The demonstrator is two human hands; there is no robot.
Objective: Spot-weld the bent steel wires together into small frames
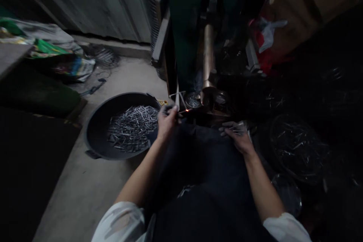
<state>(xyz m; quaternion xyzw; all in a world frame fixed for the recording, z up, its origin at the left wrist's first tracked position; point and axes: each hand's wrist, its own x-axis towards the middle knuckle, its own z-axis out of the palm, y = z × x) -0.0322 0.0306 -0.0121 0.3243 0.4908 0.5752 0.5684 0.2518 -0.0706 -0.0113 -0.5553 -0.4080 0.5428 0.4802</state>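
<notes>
My left hand (168, 121) is closed in a pinch on a thin metal rod (182, 112), whose tip glows orange in front of the machine. Between the fingers of my right hand (239, 136) are several thin metal rods (236, 130), held low to the right of the machine's front. A copper-coloured cylinder (208, 56) runs toward me on the machine, and a small dish of metal bits (193, 101) stands beside its near end. To the left of my left hand is a wide black pan (95, 121) with a heap of short metal rods (134, 126).
A dark basin of metal pieces (297, 147) is at the right, with a clear round container (287, 194) nearer me. Sacks (62, 55) lie by the corrugated metal wall (93, 3). A grey upright frame (161, 38) stands left of the machine. Much of the right side is dark.
</notes>
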